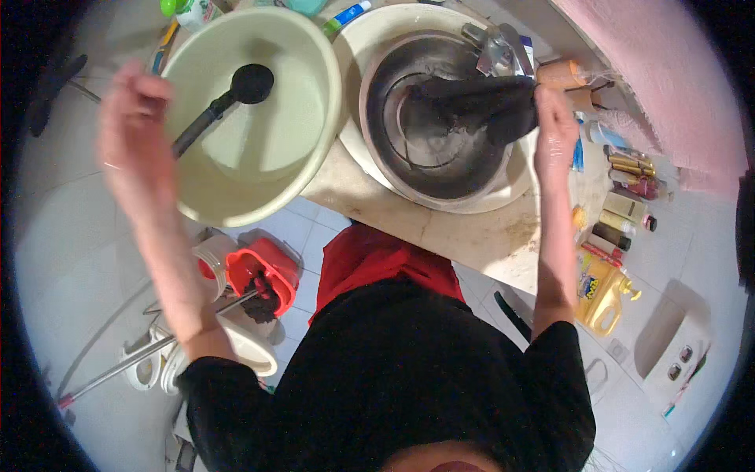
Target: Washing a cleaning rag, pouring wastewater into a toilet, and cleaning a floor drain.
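My right hand [554, 121] grips the edge of a wet-looking black cloth [483, 106]. The cloth stretches leftward over a dark metal basin [407, 183], which sits in a white washbasin [349, 53]. Beside the metal basin's far rim is a chrome faucet [501, 50]. My left hand [138, 118], blurred, is raised at the left rim of a pale green plastic basin [295, 127]. Inside that basin's outline lies a black round-headed tool [252, 84] with a grey handle; its lower end is hidden behind my left wrist. Whether my left fingers hold anything is unclear.
Bottles and tubes line the right side, with a yellow pump bottle [601, 295] near my right forearm. A pink towel [666, 71] hangs at upper right. Below the pale basin are a red bucket [265, 265] and a metal pole [135, 360]. The counter edge [424, 230] runs before me.
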A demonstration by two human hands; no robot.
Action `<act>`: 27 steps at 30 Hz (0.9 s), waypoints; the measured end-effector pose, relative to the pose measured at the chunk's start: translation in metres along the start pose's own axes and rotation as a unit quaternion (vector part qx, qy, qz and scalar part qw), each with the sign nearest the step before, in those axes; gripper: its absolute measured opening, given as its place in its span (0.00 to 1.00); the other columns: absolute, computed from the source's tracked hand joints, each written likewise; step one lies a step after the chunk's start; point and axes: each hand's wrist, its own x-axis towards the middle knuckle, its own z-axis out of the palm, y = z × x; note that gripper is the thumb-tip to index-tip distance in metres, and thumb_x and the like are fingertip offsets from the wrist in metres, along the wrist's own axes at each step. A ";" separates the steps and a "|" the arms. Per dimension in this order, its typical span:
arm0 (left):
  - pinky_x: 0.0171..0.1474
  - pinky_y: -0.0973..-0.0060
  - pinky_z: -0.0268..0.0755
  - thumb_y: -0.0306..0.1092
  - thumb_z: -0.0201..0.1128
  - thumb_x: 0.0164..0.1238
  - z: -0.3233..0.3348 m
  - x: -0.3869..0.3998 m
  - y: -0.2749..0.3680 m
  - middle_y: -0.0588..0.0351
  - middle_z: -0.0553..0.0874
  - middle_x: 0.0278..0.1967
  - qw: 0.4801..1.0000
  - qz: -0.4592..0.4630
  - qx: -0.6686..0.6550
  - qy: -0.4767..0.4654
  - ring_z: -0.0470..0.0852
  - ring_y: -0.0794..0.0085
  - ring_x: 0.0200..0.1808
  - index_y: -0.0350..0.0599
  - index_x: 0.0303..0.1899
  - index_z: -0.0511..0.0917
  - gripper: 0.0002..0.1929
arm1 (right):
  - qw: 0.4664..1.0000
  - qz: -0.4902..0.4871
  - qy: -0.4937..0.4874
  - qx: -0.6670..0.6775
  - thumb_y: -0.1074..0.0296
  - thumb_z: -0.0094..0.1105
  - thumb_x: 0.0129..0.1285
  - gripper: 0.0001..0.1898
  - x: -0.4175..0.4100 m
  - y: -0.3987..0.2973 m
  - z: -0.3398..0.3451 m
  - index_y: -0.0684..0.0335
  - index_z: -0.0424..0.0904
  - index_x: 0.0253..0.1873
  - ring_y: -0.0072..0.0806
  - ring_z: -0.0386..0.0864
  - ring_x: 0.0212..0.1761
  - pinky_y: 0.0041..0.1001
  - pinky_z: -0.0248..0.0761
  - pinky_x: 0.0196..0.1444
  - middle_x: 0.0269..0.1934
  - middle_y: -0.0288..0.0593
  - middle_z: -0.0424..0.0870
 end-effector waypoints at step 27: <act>0.54 0.55 0.74 0.33 0.57 0.66 0.244 -0.143 -0.207 0.50 0.70 0.49 0.809 -0.580 -0.096 -0.024 0.75 0.59 0.54 0.42 0.60 0.63 0.23 | 0.985 -0.035 -0.146 0.086 0.71 0.61 0.55 0.17 -0.004 0.017 0.007 0.65 0.77 0.51 0.29 0.77 0.41 0.25 0.72 0.45 0.43 0.44 0.77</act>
